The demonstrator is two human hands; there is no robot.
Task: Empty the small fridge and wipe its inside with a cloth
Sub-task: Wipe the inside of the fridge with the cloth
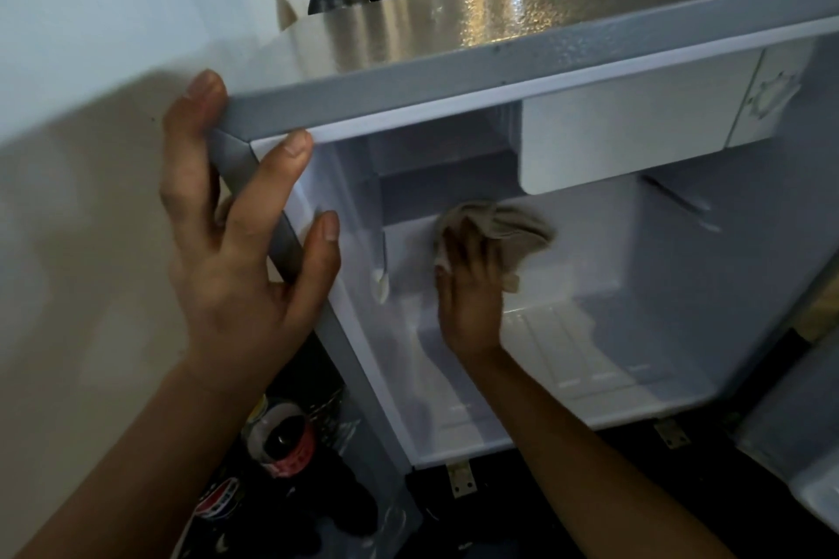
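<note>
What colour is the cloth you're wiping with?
Greyish beige, plain, no pattern. The cloth shows in the head view, bunched under the right hand.

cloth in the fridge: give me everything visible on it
The cloth is a grey-beige piece of soft fabric, bunched and creased rather than spread flat. It sits inside the open small fridge, pressed against the white back wall just below the freezer compartment, left of centre. The right hand holds it, fingers over its lower part; a corner hangs down beside the hand. Whether it is damp cannot be told. The left hand does not touch it; it grips the fridge's front corner.
</note>
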